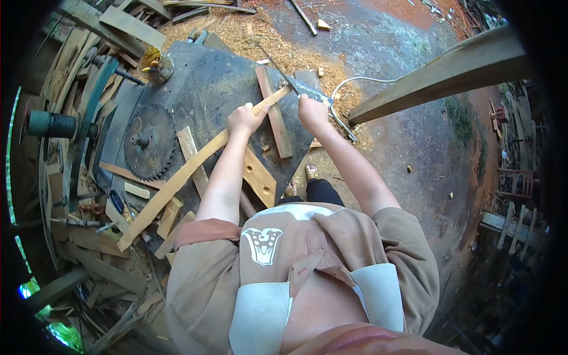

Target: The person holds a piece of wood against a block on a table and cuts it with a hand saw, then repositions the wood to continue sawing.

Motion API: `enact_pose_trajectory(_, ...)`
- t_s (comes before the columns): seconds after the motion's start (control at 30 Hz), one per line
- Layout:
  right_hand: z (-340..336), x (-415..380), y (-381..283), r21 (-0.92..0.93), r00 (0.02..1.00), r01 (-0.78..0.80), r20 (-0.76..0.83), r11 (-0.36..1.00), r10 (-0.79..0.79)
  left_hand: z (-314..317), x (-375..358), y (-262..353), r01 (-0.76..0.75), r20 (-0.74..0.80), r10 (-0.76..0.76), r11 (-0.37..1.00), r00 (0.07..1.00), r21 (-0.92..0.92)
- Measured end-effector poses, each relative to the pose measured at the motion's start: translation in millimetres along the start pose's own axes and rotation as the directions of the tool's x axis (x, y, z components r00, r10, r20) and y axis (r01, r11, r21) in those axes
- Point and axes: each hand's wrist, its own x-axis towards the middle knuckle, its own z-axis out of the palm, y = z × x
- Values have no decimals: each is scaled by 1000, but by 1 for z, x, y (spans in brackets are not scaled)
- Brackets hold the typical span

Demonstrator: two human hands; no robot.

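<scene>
My left hand (245, 120) is wrapped round a long, slightly curved wooden strip (177, 180), near its far end. The strip runs from the lower left across the dark workbench (204, 71) and lies over a reddish-brown board (276, 121). My right hand (312, 112) is closed round the handle of a handsaw, its fingers hiding the grip. The thin saw blade (276, 67), seen nearly edge-on, points away to the upper left and meets the strip's far tip. Beneath my left forearm lies a wooden piece with round holes (259, 176).
A toothed circular saw blade (151, 141) is mounted at the bench's left, beside a green metal machine part (94, 100). A clear container (156, 65) stands at the far left corner. A thick timber post (438, 74) rises at right. Sawdust (242, 29) and offcuts cover the ground beyond.
</scene>
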Motion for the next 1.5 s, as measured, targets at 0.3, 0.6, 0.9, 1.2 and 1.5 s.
enact_pose_trajectory(0.3, 4, -5, 3, -75, 999, 36, -31, 997, -38, -6, -3, 5, 17, 26, -18, 999, 999, 51)
enact_pose_trajectory(0.6, -17, -92, 24, -18, 999, 25, 24, 1000, -24, 0, -3, 1, -13, -8, 13, 1000, 1000, -7)
enact_pose_trajectory(0.9, -40, -93, 23, -107, 998, 61, 41, 992, -57, 1, -4, -1, -42, -51, 39, 997, 998, -67)
enact_pose_trajectory(1.2, -23, -6, -3, -108, 995, 71, 73, 992, -64, -1, -5, 0, -15, -45, 12, 999, 999, -49)
enact_pose_trajectory(1.5, -36, -90, 22, -136, 994, 46, 106, 990, -31, -2, -4, -1, -7, -38, 4, 995, 999, -99)
